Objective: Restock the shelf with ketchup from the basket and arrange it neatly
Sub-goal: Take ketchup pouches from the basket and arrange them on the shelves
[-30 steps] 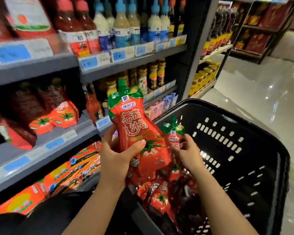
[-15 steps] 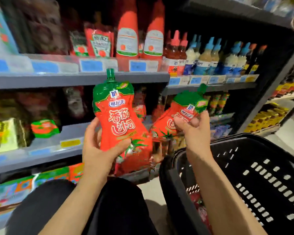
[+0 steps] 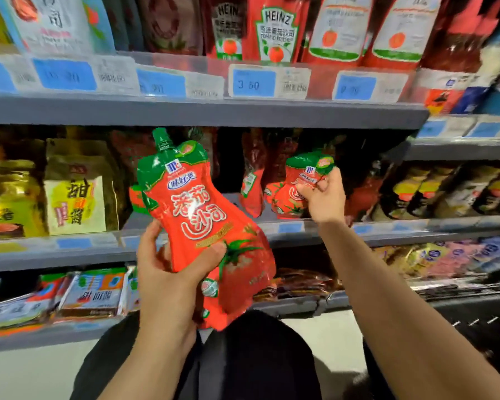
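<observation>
My left hand (image 3: 168, 272) grips a red ketchup pouch (image 3: 202, 223) with a green top and spout, held upright and slightly tilted in front of the middle shelf (image 3: 300, 229). At least one more pouch seems tucked behind it in the same hand. My right hand (image 3: 324, 197) pinches the green top of a second ketchup pouch (image 3: 298, 183) and holds it over the middle shelf, among other red pouches (image 3: 251, 186) standing there. The black basket (image 3: 474, 319) shows only as an edge at the lower right.
The top shelf (image 3: 202, 111) carries Heinz ketchup pouches (image 3: 274, 27) and bottles behind blue price tags. Yellow sauce packs (image 3: 75, 197) stand on the middle shelf at the left, jars (image 3: 445, 192) at the right. Flat packets (image 3: 93, 293) fill the bottom shelf. My dark-clad knees are below.
My view has swung from the basket up to the shelves. My right hand carried its pouch up from the basket to the middle shelf. My left hand raised its pouch.
</observation>
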A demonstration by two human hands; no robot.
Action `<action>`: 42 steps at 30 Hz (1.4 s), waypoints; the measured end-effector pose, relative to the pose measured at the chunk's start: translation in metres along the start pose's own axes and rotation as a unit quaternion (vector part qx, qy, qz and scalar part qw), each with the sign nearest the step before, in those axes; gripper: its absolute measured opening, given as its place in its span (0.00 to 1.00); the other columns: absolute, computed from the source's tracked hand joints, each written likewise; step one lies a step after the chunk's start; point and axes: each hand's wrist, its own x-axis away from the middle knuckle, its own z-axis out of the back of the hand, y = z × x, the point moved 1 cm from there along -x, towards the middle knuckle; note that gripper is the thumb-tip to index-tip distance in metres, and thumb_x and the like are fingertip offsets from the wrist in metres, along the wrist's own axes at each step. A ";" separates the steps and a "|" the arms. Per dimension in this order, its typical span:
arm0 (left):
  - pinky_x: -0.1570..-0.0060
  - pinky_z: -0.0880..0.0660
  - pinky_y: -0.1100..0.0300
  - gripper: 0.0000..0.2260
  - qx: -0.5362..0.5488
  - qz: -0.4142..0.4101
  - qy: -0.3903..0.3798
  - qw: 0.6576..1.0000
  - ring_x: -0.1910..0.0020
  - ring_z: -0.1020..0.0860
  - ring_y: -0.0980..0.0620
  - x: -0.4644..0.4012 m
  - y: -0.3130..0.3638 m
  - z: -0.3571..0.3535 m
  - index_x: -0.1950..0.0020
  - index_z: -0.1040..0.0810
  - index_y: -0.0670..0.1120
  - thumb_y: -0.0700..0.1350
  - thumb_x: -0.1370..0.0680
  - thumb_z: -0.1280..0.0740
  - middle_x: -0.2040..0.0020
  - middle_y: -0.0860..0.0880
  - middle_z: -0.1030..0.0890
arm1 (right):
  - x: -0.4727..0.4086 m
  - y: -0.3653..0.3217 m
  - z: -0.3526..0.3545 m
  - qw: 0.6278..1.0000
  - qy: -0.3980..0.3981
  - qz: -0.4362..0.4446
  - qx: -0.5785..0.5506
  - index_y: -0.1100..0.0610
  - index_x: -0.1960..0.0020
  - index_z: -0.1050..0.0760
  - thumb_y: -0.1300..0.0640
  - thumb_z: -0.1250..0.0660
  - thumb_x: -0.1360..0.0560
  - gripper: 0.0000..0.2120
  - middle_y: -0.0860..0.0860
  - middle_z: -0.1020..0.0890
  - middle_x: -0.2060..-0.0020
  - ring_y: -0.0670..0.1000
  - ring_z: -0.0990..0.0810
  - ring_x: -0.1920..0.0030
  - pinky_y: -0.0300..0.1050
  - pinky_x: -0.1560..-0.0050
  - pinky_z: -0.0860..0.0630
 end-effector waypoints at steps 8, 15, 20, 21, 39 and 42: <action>0.62 0.21 0.62 0.35 -0.038 0.006 -0.014 0.999 0.54 0.16 0.53 -0.017 -0.020 -0.020 0.42 0.27 0.61 0.37 0.44 0.22 0.53 0.53 0.15 | -0.030 0.047 -0.022 0.968 -0.011 -0.008 0.249 0.56 0.30 0.37 0.60 0.26 0.34 0.36 0.58 0.26 0.38 0.60 0.28 0.38 0.52 0.42 0.27; 0.59 0.21 0.57 0.38 -0.073 -0.001 -0.028 0.997 0.52 0.17 0.50 -0.024 -0.032 -0.038 0.37 0.28 0.59 0.38 0.42 0.20 0.48 0.48 0.17 | -0.037 0.041 -0.030 0.963 0.013 0.030 0.267 0.61 0.31 0.39 0.59 0.25 0.31 0.35 0.59 0.30 0.36 0.59 0.30 0.38 0.43 0.47 0.35; 0.54 0.21 0.54 0.34 -0.077 -0.006 -0.024 0.997 0.51 0.17 0.51 -0.026 -0.033 -0.044 0.42 0.29 0.62 0.42 0.44 0.23 0.47 0.49 0.17 | -0.033 0.040 -0.040 0.969 0.011 0.053 0.243 0.59 0.47 0.37 0.60 0.25 0.31 0.23 0.54 0.32 0.51 0.51 0.34 0.54 0.42 0.56 0.33; 0.54 0.21 0.54 0.34 -0.078 -0.006 -0.022 0.997 0.51 0.17 0.52 -0.026 -0.034 -0.044 0.41 0.29 0.62 0.43 0.44 0.23 0.47 0.49 0.17 | -0.033 0.038 -0.041 0.965 0.004 0.051 0.257 0.60 0.46 0.36 0.60 0.26 0.31 0.22 0.54 0.32 0.50 0.50 0.34 0.54 0.40 0.57 0.35; 0.57 0.21 0.61 0.37 -0.124 0.025 -0.138 0.982 0.55 0.18 0.58 -0.014 -0.037 -0.057 0.37 0.32 0.59 0.42 0.40 0.21 0.49 0.53 0.19 | 0.087 -0.045 0.010 0.976 -0.209 -0.022 -0.058 0.61 0.43 0.23 0.62 0.26 0.30 0.17 0.56 0.16 0.52 0.52 0.17 0.53 0.47 0.50 0.19; 0.50 0.23 0.57 0.32 -0.096 0.062 -0.149 0.982 0.53 0.18 0.57 -0.014 -0.037 -0.057 0.38 0.30 0.60 0.47 0.39 0.24 0.51 0.53 0.16 | 0.088 -0.042 0.022 0.975 -0.177 -0.064 -0.116 0.62 0.43 0.24 0.63 0.28 0.29 0.15 0.57 0.16 0.50 0.54 0.17 0.51 0.47 0.49 0.19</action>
